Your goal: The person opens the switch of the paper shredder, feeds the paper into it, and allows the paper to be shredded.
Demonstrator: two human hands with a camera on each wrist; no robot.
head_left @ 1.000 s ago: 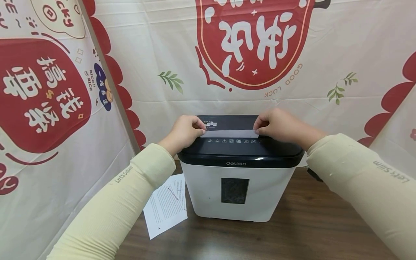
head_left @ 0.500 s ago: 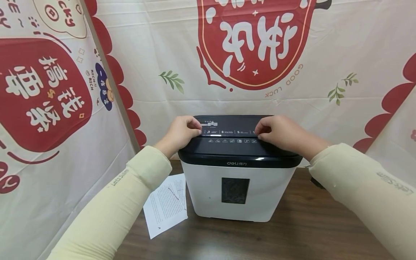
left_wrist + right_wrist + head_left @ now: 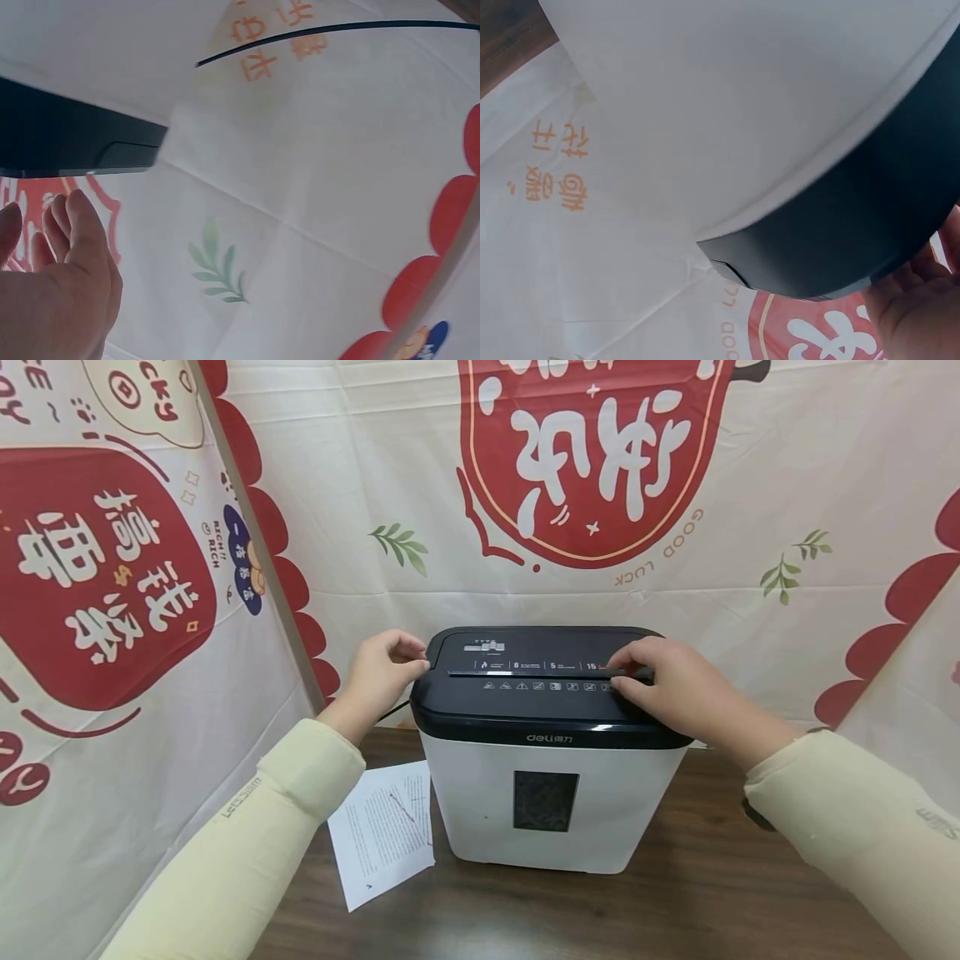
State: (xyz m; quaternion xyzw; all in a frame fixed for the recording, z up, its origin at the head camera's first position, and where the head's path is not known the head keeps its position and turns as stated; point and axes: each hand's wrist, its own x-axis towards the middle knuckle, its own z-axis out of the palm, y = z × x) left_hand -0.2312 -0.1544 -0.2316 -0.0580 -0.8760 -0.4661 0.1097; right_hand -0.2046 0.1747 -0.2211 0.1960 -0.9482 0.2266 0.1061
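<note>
A paper shredder (image 3: 480, 793) with a white bin and a black lid (image 3: 551, 714) stands upright on the table. A long feed slot crosses the lid, and no paper shows above it. Just off the lid's left edge is my left hand (image 3: 378, 677), its fingers loosely bent around nothing. In the left wrist view that hand (image 3: 71, 277) shows apart from the dark lid. My right hand (image 3: 675, 689) is over the right end of the slot, fingers relaxed and bare of paper. The lid partly hides its fingers in the right wrist view.
A printed sheet (image 3: 386, 835) lies on the wooden table (image 3: 562, 918), left of the shredder's base. A dark cord (image 3: 337, 34) runs from behind the shredder. Printed cloth (image 3: 600, 593) hangs at the back and on both sides.
The white paper strip at the slot, pinched by both hands earlier, has sunk out of sight. Both hands have let go and drawn apart, the left to the left, the right to the right.
</note>
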